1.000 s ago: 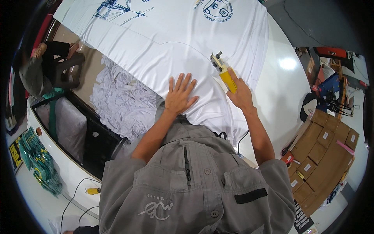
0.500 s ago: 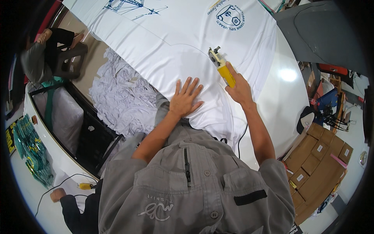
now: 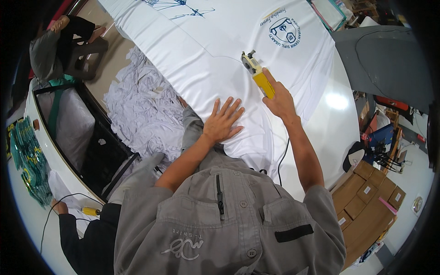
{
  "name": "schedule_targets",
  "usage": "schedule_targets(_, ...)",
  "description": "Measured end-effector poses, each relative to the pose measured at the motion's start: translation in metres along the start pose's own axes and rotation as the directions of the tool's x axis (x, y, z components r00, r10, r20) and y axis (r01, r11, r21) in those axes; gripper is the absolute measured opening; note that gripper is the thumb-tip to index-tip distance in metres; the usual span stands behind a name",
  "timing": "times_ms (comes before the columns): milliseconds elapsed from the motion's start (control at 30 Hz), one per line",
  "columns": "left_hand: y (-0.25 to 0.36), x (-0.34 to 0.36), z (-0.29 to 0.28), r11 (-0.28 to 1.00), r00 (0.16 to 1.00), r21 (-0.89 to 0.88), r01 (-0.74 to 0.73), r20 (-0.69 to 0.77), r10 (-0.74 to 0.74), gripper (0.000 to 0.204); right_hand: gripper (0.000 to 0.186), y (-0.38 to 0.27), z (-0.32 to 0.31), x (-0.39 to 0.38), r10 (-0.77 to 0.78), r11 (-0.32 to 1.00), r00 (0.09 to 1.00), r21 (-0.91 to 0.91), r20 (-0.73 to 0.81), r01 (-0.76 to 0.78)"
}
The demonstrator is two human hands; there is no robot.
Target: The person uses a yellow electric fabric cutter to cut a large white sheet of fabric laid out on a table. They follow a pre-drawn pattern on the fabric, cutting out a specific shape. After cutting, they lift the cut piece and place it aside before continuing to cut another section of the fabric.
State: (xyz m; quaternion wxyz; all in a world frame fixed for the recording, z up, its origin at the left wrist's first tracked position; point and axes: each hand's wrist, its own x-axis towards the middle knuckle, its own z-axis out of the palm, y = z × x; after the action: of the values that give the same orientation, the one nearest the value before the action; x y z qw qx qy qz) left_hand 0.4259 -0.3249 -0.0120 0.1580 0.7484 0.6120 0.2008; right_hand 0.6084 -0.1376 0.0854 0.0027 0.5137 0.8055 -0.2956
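The left hand point(image 3: 223, 123) lay open just below the middle of the frame, palm down, fingers spread on the white fabric point(image 3: 215, 78). Right of centre, the right hand point(image 3: 280, 103) was closed around the yellow cutter point(image 3: 263, 85), its index finger stretched along the body. The fabric ran from the upper left to the centre, draped over the white desk point(image 3: 327, 130); the cutter's head pointed toward the top.

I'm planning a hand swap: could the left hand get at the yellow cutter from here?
Probably yes: only white fabric lies between the left hand and the yellow cutter, though the right hand grips it.
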Motion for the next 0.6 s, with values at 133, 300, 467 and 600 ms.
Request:
schedule_targets(133, -0.001, 0.0, 0.002, 1.0, 1.0, -0.003, -0.004, -0.012, 0.004, 0.069, 0.102, -0.011, 0.0, 0.014, -0.027, 1.0, 0.999, -0.007, 0.018, 0.027)
schedule_targets(300, -0.003, -0.003, 0.007, 1.0, 1.0, -0.005, -0.016, -0.018, 0.016, 0.068, 0.102, -0.028, 0.005, 0.032, -0.07, 0.997, 0.996, -0.018, 0.054, 0.071)
schedule_targets(467, -0.005, -0.003, 0.006, 0.999, 0.999, -0.033, -0.03, -0.025, 0.029, 0.067, 0.099, -0.044, 0.013, 0.045, -0.111, 0.993, 0.99, -0.021, 0.087, 0.114)
schedule_targets(600, -0.005, -0.004, 0.006, 1.0, 1.0, -0.019, -0.023, 0.001, 0.024, 0.068, 0.101, -0.063, 0.018, 0.052, -0.119, 0.99, 0.985, -0.053, 0.124, 0.127)
